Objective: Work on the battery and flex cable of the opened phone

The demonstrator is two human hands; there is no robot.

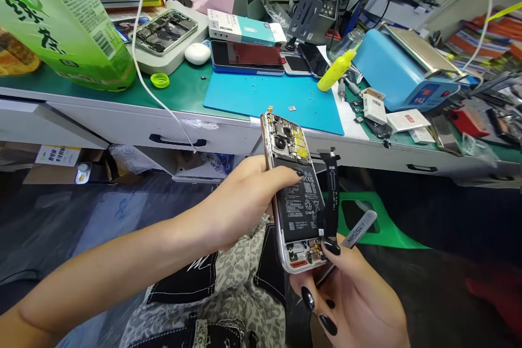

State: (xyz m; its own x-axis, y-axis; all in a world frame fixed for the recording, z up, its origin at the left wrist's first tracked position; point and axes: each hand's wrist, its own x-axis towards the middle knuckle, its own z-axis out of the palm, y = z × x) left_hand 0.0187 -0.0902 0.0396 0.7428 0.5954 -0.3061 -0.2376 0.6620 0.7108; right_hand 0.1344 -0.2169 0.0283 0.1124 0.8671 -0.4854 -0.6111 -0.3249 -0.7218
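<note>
An opened phone point(297, 206) with its battery and circuit parts exposed is held above my lap, tilted toward me. My left hand point(255, 190) grips its left side, the thumb lying across the battery. At the bottom right corner, my right hand point(346, 288) has its thumb near a black flex cable point(332, 190) that sticks out beyond the phone's right side. Metal tweezers point(361, 228) rest in my right hand, passing behind the thumb and pointing up to the right. The fingers behind the phone are partly hidden.
A blue mat point(269, 98) with tiny parts lies at the green bench's edge point(183, 95). Behind it are a tablet point(244, 60), a teal-white box point(244, 28) and a yellow bottle point(336, 72). A blue machine point(402, 70) stands right, a green bag point(77, 27) left. A white cable point(141, 60) hangs down.
</note>
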